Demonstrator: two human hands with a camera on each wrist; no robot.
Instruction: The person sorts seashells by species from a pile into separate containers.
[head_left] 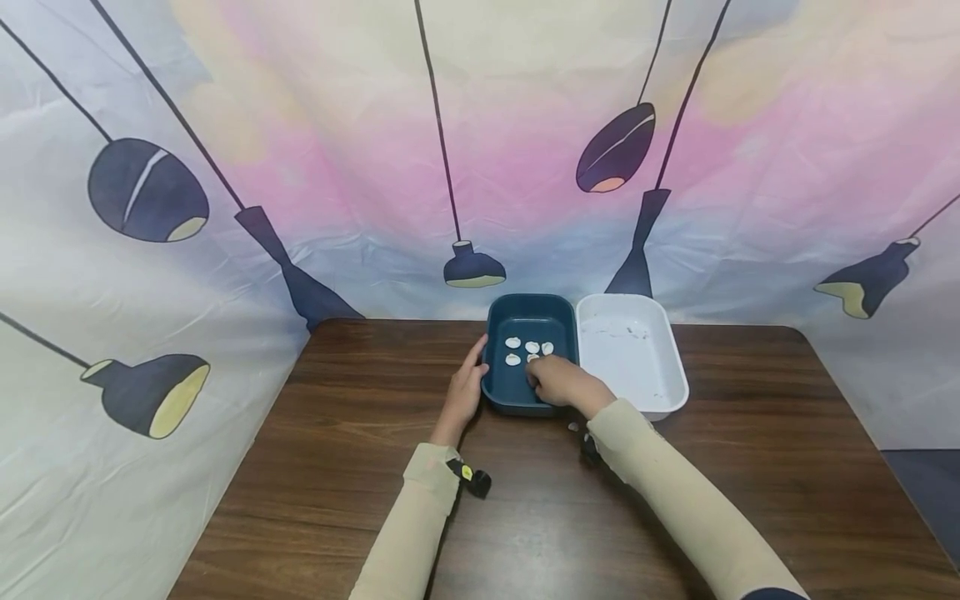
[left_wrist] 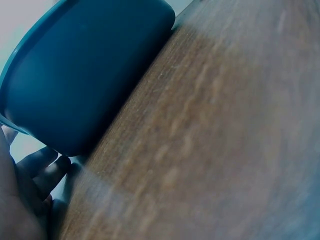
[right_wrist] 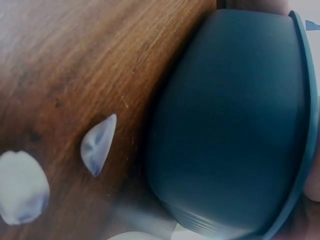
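A dark blue tray [head_left: 497, 387] stands at the back of the table with several white shells [head_left: 513, 342] lying in rows inside. My left hand [head_left: 462, 392] rests against its left side, fingers extended along the wall; the left wrist view shows these fingers [left_wrist: 52, 175] by the tray's lower edge. My right hand [head_left: 562, 382] reaches in over the front right of the tray, fingers curled down beside a partly covered shell [head_left: 533, 358]. Its fingertips are hidden, so whether they pinch a shell is unclear.
A white tray [head_left: 630, 354] with small specks inside stands against the blue tray's right side. In the right wrist view, a small pointed shell [right_wrist: 99, 145] and a rounder shell [right_wrist: 22, 187] lie on the wooden table [head_left: 360, 433]. A printed cloth [head_left: 337, 167] hangs behind.
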